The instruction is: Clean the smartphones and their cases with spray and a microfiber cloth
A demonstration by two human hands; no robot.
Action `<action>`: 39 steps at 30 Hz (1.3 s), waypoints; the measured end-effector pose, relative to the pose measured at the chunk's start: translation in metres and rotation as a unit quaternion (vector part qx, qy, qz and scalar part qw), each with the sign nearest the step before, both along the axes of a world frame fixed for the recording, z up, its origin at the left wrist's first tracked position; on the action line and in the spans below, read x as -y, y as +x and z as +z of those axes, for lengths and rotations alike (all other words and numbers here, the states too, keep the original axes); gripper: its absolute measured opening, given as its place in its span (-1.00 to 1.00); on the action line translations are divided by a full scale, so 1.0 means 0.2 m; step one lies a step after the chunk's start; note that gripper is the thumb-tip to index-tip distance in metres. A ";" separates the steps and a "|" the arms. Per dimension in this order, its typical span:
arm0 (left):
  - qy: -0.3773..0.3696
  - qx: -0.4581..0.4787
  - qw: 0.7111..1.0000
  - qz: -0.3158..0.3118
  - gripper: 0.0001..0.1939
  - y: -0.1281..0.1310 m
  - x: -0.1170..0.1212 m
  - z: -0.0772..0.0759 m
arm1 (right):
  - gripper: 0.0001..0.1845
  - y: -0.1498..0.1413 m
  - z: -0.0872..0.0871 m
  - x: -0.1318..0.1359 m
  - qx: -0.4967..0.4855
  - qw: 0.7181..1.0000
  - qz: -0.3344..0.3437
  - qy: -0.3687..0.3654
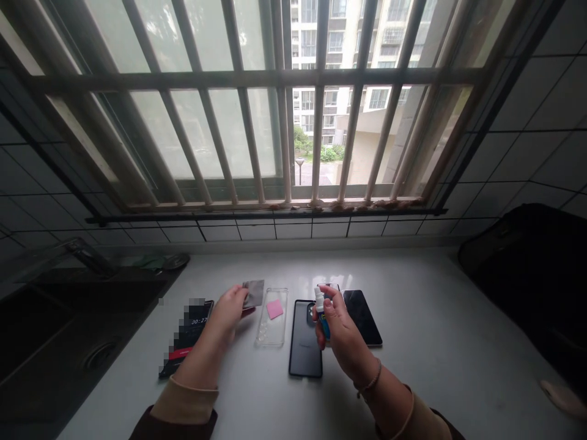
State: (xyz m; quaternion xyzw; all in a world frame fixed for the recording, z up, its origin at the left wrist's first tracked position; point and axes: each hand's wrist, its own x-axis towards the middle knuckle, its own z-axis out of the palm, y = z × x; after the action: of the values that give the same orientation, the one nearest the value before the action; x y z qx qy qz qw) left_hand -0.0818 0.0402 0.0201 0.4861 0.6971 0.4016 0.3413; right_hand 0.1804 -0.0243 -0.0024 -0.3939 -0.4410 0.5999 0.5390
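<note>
Spray bottle (320, 299): small, white top, blue body; I place it right of the clear phone case (270, 335), held in the air above the upper end of the black phone (305, 351).

Right hand (343, 333): closed firmly around the bottle, fingers wrapped across its body, no gap I can see between fingers and bottle. A thin bracelet (369, 379) sits on the wrist.

Left hand (224, 311): nearly closed, pinching one edge of a grey cloth (254, 293) between thumb and fingers, left of the case. The cloth hangs free of the counter and sits just beside the case.

Case contents: a pink square pad (274, 309) lies inside the case.

Right of case: the black phone lies back up, beside the case and not touching it. Farther right lies a second phone (362, 316), dark glass up.

Left of case: a black packet (186, 336) with a red band, partly pixelated, lies beneath the left hand.

Surface: white counter (293, 269) under all of these items.

Far left of case: dark sink (77, 330) with a metal drain (101, 354).

Far right of case: black bag (513, 256) on the counter.

Beyond case: barred window (243, 76) above a tiled wall strip.
</note>
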 end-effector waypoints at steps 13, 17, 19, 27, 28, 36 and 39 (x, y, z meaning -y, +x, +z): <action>-0.060 0.506 0.846 -0.157 -0.77 0.46 0.23 -0.04 | -0.45 0.03 -0.04 0.00 0.050 0.996 0.018 0.076; -0.055 0.510 0.845 -0.152 -0.74 0.46 0.25 -0.04 | -0.46 0.03 -0.01 0.01 0.080 0.994 0.014 0.073; -0.055 0.518 0.842 -0.142 -0.75 0.46 0.26 -0.03 | -0.44 0.02 0.03 0.02 0.004 0.999 0.036 0.023; -0.037 0.546 0.833 -0.079 -0.81 0.47 0.26 -0.04 | -0.47 0.08 0.09 0.03 -0.252 0.946 0.162 -0.125; -0.037 0.547 0.833 -0.073 -0.81 0.47 0.26 -0.04 | -0.46 0.08 0.08 0.03 -0.256 0.943 0.168 -0.130; -0.034 0.530 0.843 -0.087 -0.85 0.47 0.26 -0.04 | -0.48 0.04 0.05 0.02 0.035 0.999 0.013 0.037; -0.052 0.540 0.835 -0.090 -0.85 0.47 0.26 -0.05 | -0.55 0.03 0.03 0.02 0.264 0.940 -0.061 0.208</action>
State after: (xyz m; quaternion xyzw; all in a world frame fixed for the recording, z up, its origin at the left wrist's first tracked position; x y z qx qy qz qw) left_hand 0.0126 -0.0115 0.0097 0.2342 0.3749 0.5308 0.7231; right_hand 0.1869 -0.0292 0.0039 -0.4435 -0.6574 0.3356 0.5084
